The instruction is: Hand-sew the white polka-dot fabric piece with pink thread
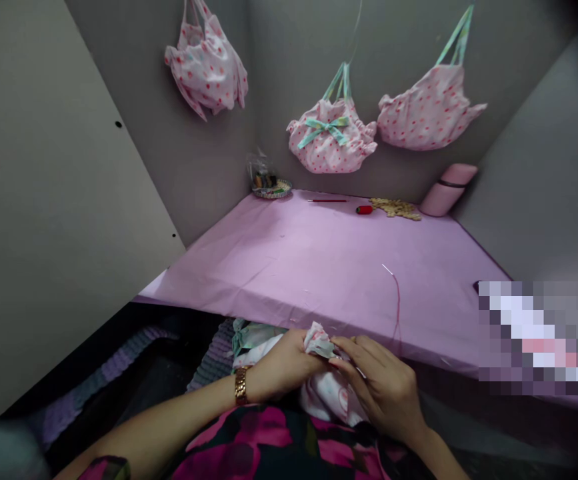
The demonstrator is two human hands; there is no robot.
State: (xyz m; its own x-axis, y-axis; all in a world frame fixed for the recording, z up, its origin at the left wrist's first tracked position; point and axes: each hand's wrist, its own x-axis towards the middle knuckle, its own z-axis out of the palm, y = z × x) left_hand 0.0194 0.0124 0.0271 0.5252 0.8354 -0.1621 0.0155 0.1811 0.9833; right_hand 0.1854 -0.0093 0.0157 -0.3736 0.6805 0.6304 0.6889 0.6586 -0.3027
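Note:
My left hand (pixel 286 365), with a gold bracelet at its wrist, is closed on a bunched piece of white and pink printed fabric (pixel 319 341) at the table's front edge. My right hand (pixel 381 377) pinches the same fabric from the right, its fingertips close to my left hand. More of the cloth hangs below between both hands, over my lap. A needle (pixel 387 269) lies on the pink tabletop (pixel 319 260), and its red thread (pixel 397 300) runs down toward my right hand.
Three dotted fabric pieces (pixel 332 140) hang on the grey wall. Along the table's back are a small woven tray (pixel 272 193), a red stick (pixel 329 201), a red thread spool (pixel 364 210), a pile of beige pieces (pixel 396 208) and a pink bottle (pixel 449 190). A blurred patch covers the right edge.

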